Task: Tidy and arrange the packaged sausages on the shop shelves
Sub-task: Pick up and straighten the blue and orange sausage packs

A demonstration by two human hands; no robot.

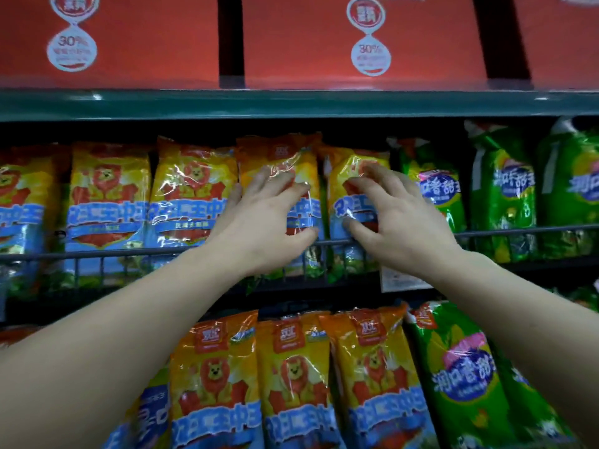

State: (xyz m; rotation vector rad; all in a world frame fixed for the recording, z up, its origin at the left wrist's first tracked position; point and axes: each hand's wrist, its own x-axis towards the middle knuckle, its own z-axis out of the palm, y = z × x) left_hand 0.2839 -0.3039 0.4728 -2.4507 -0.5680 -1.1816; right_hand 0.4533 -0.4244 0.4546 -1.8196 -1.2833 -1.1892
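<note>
We are counting three red boxes standing on the top shelf, with dark gaps showing between them. "30%" is reading clearly on two white emblems; the finer print is blurring. Under the shelf's green edge, a band of dark open room is lying above the pack tops.

In the middle row we are counting five yellow lion packs standing upright side by side, the leftmost cut off by the frame. Three green packs are standing to their right. A wire rail is crossing the front of the whole row.

In the lower row three yellow packs are leaning beside a green pack, their red tabs reading 双汇.

The left hand is lying open, fingers spread, on the fourth yellow pack. The right hand is resting with spread, slightly bent fingers on the fifth yellow pack, gripping nothing. A narrow dark gap is separating these two packs. A white tag is hanging below the rail, unreadable.
</note>
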